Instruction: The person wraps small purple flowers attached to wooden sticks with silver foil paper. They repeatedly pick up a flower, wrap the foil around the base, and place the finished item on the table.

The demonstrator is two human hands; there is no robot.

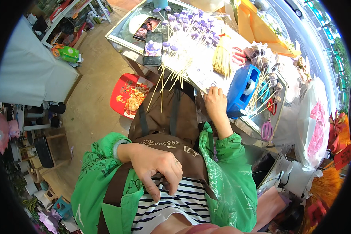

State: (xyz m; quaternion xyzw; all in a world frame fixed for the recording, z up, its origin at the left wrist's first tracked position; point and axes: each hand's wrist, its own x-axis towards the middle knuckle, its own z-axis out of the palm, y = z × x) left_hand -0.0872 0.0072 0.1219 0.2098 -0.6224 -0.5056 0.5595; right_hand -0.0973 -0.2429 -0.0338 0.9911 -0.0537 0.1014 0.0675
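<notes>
My left hand (159,168), with a ring and a bracelet, hovers at my striped shirt (178,201). Its thumb and index finger are apart, and nothing shows between them but shirt cloth. On the near edge of the glass-topped table (125,44) rests my right hand (215,102), fingers curled; whether something small lies under the fingertips is unclear in the glare. Close by its right side stands a blue tape dispenser (241,90). Beyond it lies a bundle of thin sticks (222,58) tied with a red band. Purple flowers (193,25) on thin sticks spread over the table, several stems overhanging my brown apron (163,117).
Two phones (146,29) lie at the table's left, one overlapping the other. Red-handled scissors (271,106) and purple-handled scissors (266,130) hang near the right edge. A red floral-printed box (130,95) sits below the table's left. Wrapped pink flowers (317,128) stand right.
</notes>
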